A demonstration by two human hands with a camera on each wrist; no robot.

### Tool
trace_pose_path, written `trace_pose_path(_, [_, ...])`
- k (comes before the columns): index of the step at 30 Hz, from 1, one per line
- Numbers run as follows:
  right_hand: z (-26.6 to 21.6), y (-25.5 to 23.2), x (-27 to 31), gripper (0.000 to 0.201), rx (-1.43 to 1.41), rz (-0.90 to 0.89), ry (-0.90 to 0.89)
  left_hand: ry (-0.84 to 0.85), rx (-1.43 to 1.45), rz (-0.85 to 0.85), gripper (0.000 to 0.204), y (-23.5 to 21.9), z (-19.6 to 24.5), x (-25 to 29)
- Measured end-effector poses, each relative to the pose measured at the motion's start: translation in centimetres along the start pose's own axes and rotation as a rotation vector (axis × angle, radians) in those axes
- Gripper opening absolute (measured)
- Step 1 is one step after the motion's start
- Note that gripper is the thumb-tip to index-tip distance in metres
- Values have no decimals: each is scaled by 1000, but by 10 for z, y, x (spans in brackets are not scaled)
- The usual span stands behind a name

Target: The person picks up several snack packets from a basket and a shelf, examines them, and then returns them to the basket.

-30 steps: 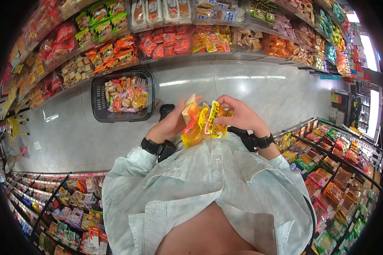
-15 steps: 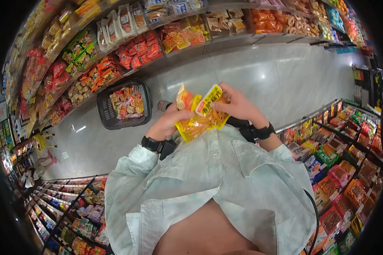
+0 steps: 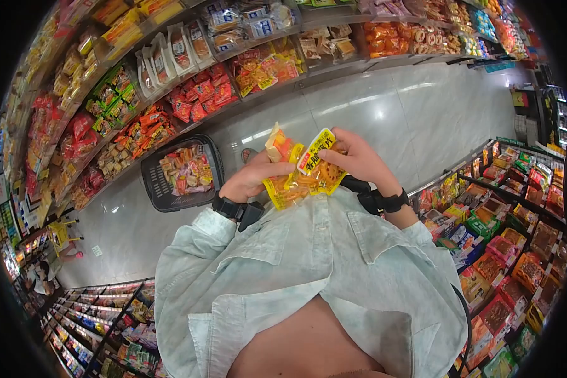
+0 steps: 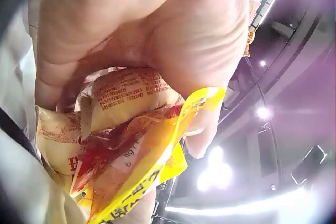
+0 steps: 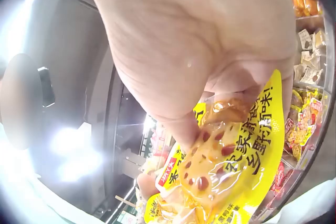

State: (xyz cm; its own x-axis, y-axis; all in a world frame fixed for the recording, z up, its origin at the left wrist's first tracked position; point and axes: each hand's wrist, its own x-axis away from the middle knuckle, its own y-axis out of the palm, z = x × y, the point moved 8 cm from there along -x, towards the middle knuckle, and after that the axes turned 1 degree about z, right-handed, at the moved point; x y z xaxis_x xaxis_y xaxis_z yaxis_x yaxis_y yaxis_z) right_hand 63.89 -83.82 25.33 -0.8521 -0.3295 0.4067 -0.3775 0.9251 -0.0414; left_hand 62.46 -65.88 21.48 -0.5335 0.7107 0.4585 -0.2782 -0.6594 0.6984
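Note:
In the head view my left hand [image 3: 253, 177] grips several small snack packets in front of the shirt, thumb on top. Cream-coloured packets [image 4: 128, 95] with red print are cupped in its palm in the left wrist view, beside a yellow-edged one. My right hand [image 3: 363, 160] pinches a yellow packet [image 3: 324, 173] of slices with holes, its thumb across the printed label. The right wrist view shows that packet [image 5: 226, 155] hanging below the right hand [image 5: 199, 40]. Both hands' packets meet or overlap at the middle.
A dark basket [image 3: 150, 179] holding mixed small packets stands on the floor at the left, close to the shelf. Snack bins [image 3: 201, 94] curve along the far side. Packaged goods fill a rack [image 3: 485, 252] at the right and another at the lower left. A person [image 3: 43, 277] is at the far left.
The two hands have come nearer each other, and the right packet's label has turned from upright to slanted. The view has rotated, with the basket now slightly lower.

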Motion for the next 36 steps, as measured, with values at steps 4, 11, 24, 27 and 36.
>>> trace_pose_path(4, [-20,28,-23,21,104,-72,57,26,-64,-19,68,-25,23,16])
trace_pose_path(11, [-34,63,-72,25,-80,-99,148,141,94,28,58,-81,36,61])
trace_pose_path(24, [16,-34,-183,38,-476,234,297,238,293,74,58,-143,55,96])
trace_pose_path(27, [50,-50,-211,43,-461,262,362,247,318,177,58,-152,61,94])
trace_pose_path(36, [122,-113,-326,44,-434,342,619,366,252,475,61,-160,114,78])
